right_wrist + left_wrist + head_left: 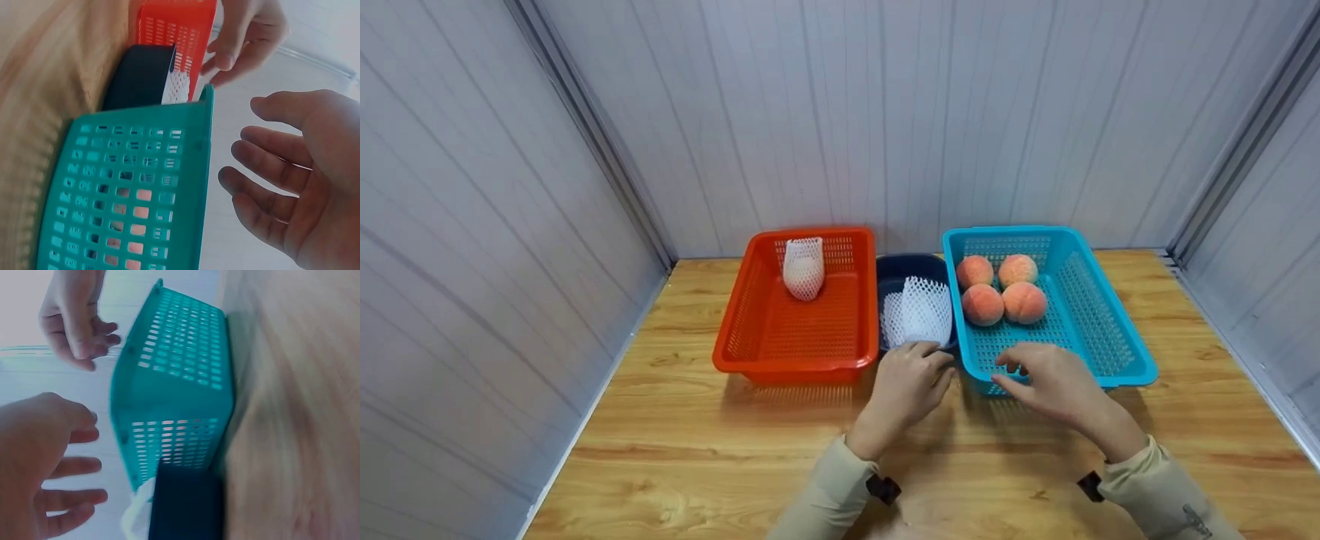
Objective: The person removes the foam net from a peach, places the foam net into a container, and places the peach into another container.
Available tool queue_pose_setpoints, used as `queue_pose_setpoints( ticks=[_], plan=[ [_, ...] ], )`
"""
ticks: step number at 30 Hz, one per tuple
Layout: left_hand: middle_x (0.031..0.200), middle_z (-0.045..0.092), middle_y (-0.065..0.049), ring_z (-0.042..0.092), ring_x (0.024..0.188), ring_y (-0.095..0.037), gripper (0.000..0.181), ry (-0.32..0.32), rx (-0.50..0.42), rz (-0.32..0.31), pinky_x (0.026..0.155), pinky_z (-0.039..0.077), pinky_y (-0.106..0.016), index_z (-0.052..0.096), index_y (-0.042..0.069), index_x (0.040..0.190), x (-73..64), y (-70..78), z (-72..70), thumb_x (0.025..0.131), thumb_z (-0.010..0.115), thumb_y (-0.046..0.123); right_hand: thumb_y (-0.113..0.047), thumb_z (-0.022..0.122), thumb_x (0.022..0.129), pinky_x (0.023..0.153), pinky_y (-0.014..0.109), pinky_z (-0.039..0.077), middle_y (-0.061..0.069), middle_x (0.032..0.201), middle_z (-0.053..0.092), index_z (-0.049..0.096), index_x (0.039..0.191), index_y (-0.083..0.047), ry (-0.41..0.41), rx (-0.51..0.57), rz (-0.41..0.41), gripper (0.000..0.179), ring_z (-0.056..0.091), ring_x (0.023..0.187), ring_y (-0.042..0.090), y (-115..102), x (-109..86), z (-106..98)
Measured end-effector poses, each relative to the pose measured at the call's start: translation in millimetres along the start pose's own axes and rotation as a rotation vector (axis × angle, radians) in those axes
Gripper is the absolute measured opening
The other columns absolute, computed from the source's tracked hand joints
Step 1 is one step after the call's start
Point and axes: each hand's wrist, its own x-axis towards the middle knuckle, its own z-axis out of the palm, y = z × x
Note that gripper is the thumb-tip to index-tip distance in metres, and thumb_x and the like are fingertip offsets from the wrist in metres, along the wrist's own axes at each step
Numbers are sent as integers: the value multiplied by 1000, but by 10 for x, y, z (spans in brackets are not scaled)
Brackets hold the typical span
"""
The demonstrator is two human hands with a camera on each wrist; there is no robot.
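A pale wall (840, 127) backs the worktop (645, 450); left hand (911, 382), near the bowl (896, 270), and right hand (1054, 382), right of it, are empty, fingers parted; peaches (1024, 303) lie right of the bowl, a wrapped item (804, 277) left; foam nets (928, 311) overtop the bowl; a careless brush might spill them.

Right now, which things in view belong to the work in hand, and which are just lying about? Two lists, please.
Likely in the work:
red basket with a netted round item
dark bowl with white foam nets
blue basket with four peaches
left hand, near the bowl
right hand, near the blue basket

Likely just surroundings:
wooden table
panelled walls
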Motion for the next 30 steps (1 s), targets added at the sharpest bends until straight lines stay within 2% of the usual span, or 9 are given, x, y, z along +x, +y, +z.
queue_pose_setpoints(
  ticks=[7, 13, 18, 22, 26, 30],
  plan=[
    [114, 66, -10, 60, 105, -29, 24, 24, 67, -134, 82, 52, -43, 74, 14, 103, -136, -32, -247, 89, 68, 33, -21, 79, 81, 61, 32, 53, -4, 81, 67, 73, 92, -12, -5, -19, -69, 16, 62, 71, 9, -62, -81, 72],
    [112, 67, -12, 63, 99, -31, 29, 47, 129, -235, 78, 53, -45, 73, 11, 104, -301, -123, -431, 86, 72, 33, -23, 79, 80, 65, 37, 55, -3, 84, 66, 76, 90, -14, 6, -80, -140, 14, 64, 79, 16, -44, -137, 144],
    [109, 68, -13, 64, 93, -32, 30, 29, 160, -291, 75, 53, -46, 72, 9, 103, -462, -212, -518, 84, 73, 32, -22, 81, 78, 69, 38, 55, 0, 90, 65, 76, 93, -13, 74, -85, -178, 19, 63, 83, 18, -9, -158, 220],
    [105, 68, -12, 64, 90, -32, 31, -7, 185, -318, 75, 53, -45, 72, 7, 102, -560, -277, -555, 85, 72, 33, -17, 84, 74, 67, 37, 56, 2, 89, 64, 75, 90, -10, 157, -89, -243, 20, 63, 81, 20, 25, -153, 287],
    [103, 68, -11, 63, 91, -32, 31, -43, 224, -340, 74, 51, -44, 72, 6, 99, -613, -323, -575, 86, 71, 33, -9, 85, 69, 60, 36, 55, 3, 84, 62, 75, 86, -8, 232, -105, -308, 20, 61, 75, 20, 45, -141, 348],
    [101, 69, -9, 63, 92, -31, 27, -66, 250, -347, 74, 51, -43, 73, 7, 98, -631, -336, -581, 87, 70, 32, -3, 82, 69, 56, 34, 54, 3, 82, 61, 75, 85, -6, 289, -111, -343, 18, 60, 71, 20, 48, -141, 399]
  ],
)
